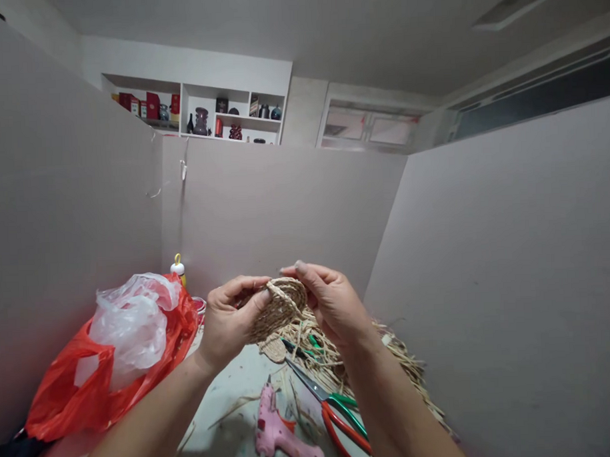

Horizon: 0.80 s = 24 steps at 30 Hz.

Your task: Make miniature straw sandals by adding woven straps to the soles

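A small round piece of coiled, braided straw (275,316) is held up above the table, tilted on its side. My left hand (232,314) grips its left edge, with the thumb on the near face and the fingers behind. A loose straw braid (286,297) crosses the front of the piece toward my right hand. At the right rim, my right hand (330,297) is closed, thumb and forefinger pinched together near the braid; its other fingers are partly hidden. Below lie a pink glue gun (274,423) and scissors (323,398) with red and green handles.
Loose straw strands (319,348) are heaped behind and right of my hands, with a small flat straw disc (273,349) beside them. Red and white plastic bags (133,321) stand at the left, near a white-capped bottle (177,267). Grey partitions (284,209) enclose the table.
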Each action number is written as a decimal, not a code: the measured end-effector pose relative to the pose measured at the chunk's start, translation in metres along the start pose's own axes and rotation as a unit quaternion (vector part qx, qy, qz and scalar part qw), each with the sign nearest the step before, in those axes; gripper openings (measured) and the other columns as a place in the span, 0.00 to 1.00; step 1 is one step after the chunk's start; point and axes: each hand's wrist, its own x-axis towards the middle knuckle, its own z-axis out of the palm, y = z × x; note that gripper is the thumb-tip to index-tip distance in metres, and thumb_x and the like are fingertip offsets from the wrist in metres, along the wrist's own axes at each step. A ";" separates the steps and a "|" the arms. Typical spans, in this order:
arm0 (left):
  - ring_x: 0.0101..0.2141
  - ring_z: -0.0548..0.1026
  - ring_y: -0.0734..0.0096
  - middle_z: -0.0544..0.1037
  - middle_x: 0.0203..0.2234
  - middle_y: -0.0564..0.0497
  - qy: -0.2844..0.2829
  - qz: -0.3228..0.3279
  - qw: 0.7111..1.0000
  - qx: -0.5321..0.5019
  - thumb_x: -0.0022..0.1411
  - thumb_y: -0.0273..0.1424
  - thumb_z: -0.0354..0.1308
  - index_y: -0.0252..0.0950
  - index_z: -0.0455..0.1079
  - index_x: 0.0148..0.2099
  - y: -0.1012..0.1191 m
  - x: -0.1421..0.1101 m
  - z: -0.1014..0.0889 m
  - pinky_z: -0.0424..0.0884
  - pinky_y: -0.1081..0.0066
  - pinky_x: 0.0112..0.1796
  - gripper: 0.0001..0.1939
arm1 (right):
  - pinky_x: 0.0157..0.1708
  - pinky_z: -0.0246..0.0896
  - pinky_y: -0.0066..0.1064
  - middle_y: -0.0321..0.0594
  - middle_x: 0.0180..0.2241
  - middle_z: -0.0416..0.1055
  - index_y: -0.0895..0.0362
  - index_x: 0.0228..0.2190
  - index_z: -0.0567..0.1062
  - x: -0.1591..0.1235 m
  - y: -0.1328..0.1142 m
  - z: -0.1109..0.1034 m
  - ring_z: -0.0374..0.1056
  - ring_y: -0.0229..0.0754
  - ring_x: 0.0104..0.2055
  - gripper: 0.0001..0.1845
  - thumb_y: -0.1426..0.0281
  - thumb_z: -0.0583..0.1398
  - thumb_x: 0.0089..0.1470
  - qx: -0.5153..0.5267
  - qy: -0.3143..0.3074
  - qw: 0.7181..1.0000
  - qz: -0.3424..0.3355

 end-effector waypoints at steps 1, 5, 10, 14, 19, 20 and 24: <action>0.34 0.76 0.73 0.80 0.32 0.51 0.002 0.003 1.000 -0.001 0.53 0.30 0.64 0.38 0.78 0.36 0.001 0.001 -0.001 0.73 0.75 0.37 0.06 | 0.25 0.61 0.26 0.36 0.21 0.75 0.56 0.28 0.82 0.000 -0.001 0.000 0.67 0.34 0.23 0.15 0.58 0.68 0.41 -0.005 0.002 1.000 -0.008; 0.32 0.76 0.73 0.79 0.30 0.50 0.006 0.015 1.000 0.019 0.53 0.30 0.64 0.37 0.79 0.36 0.006 0.002 -0.004 0.72 0.75 0.35 0.07 | 0.26 0.61 0.26 0.37 0.23 0.76 0.55 0.28 0.82 -0.002 0.000 0.003 0.67 0.35 0.24 0.12 0.61 0.69 0.41 -0.037 -0.005 0.999 -0.029; 0.30 0.74 0.72 0.78 0.28 0.49 -0.001 0.009 0.999 0.031 0.52 0.31 0.64 0.37 0.79 0.34 0.007 0.000 -0.002 0.71 0.74 0.33 0.06 | 0.18 0.55 0.24 0.33 0.16 0.69 0.57 0.21 0.79 -0.004 0.006 0.008 0.59 0.32 0.18 0.10 0.64 0.67 0.45 -0.053 -0.030 0.997 -0.042; 0.30 0.75 0.72 0.78 0.28 0.49 -0.003 -0.017 1.000 0.004 0.51 0.31 0.65 0.35 0.79 0.33 0.003 0.001 0.001 0.71 0.74 0.33 0.06 | 0.19 0.55 0.23 0.32 0.16 0.68 0.58 0.20 0.78 -0.002 0.010 0.007 0.59 0.31 0.18 0.11 0.64 0.67 0.45 -0.050 -0.016 0.997 -0.057; 0.29 0.76 0.75 0.80 0.30 0.50 0.043 -0.080 0.988 -0.122 0.49 0.32 0.67 0.35 0.77 0.34 -0.004 0.010 -0.001 0.72 0.76 0.34 0.09 | 0.28 0.65 0.25 0.37 0.26 0.76 0.55 0.34 0.81 0.003 0.011 0.003 0.69 0.35 0.26 0.18 0.55 0.66 0.46 0.035 -0.023 0.999 -0.018; 0.29 0.76 0.75 0.81 0.29 0.51 0.068 -0.091 0.981 -0.155 0.47 0.32 0.68 0.35 0.77 0.34 -0.005 0.013 -0.002 0.72 0.76 0.33 0.10 | 0.28 0.66 0.26 0.39 0.28 0.77 0.54 0.36 0.80 0.004 0.012 0.002 0.70 0.37 0.28 0.21 0.53 0.64 0.46 0.062 -0.014 0.998 -0.018; 0.26 0.76 0.74 0.80 0.25 0.52 0.155 -0.128 0.947 -0.252 0.41 0.31 0.70 0.33 0.74 0.34 -0.008 0.022 -0.008 0.72 0.75 0.30 0.15 | 0.28 0.67 0.26 0.41 0.29 0.78 0.57 0.33 0.80 0.004 0.025 0.008 0.72 0.37 0.29 0.19 0.55 0.65 0.46 0.066 0.010 0.997 -0.023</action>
